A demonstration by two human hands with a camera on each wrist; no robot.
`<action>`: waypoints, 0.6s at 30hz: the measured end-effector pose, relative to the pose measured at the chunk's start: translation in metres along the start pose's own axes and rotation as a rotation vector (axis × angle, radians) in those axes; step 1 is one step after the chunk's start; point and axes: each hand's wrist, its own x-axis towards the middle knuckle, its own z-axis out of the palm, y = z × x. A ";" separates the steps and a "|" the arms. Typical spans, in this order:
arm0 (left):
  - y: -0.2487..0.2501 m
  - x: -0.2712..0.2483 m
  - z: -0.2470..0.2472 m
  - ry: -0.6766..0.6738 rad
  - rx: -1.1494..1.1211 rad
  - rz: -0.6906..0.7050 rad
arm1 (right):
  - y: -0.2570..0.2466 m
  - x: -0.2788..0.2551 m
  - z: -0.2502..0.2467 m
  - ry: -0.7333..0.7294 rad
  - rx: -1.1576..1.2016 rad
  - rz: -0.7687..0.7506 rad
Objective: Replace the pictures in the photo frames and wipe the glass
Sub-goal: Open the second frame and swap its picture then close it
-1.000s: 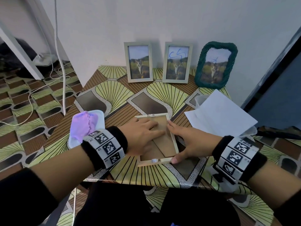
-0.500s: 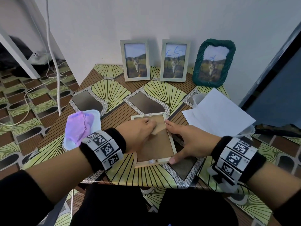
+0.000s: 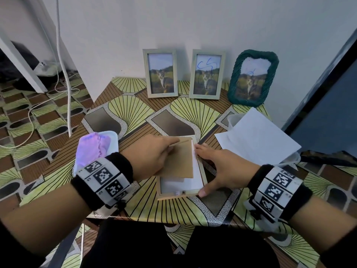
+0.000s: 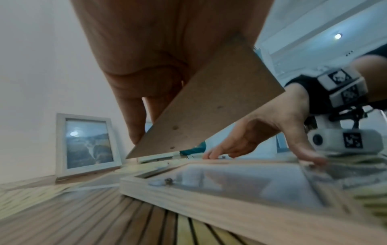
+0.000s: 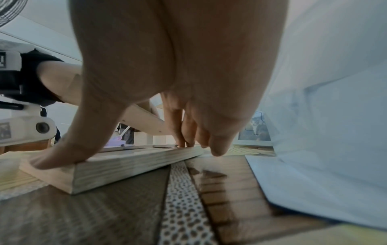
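1. Pale wooden photo frame (image 3: 181, 194) is lying face-down near the table's front edge, right hand (image 3: 224, 169) pressing it, fingers straight
2. Left hand (image 3: 152, 157) is pinching the brown backing board (image 3: 178, 161), lifting it clear
3. Old white-backed picture (image 3: 195, 175) probably comes out next

Filling the middle of the head view, a table (image 3: 135, 113) under a glossy cover patterned with green fans and brown panels, set against a plain white wall (image 3: 193, 26). At left, a white cable (image 3: 64, 74) hanging down to a floor (image 3: 29, 122) of the same pattern; at right edge, a dark blue panel (image 3: 328, 113). On the table, a white tray (image 3: 114, 137) at left and a clear tub (image 3: 232, 120) at right.
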 end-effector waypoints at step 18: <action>-0.065 -0.071 0.016 -0.287 0.224 -0.242 | -0.007 -0.002 -0.001 -0.072 -0.082 0.049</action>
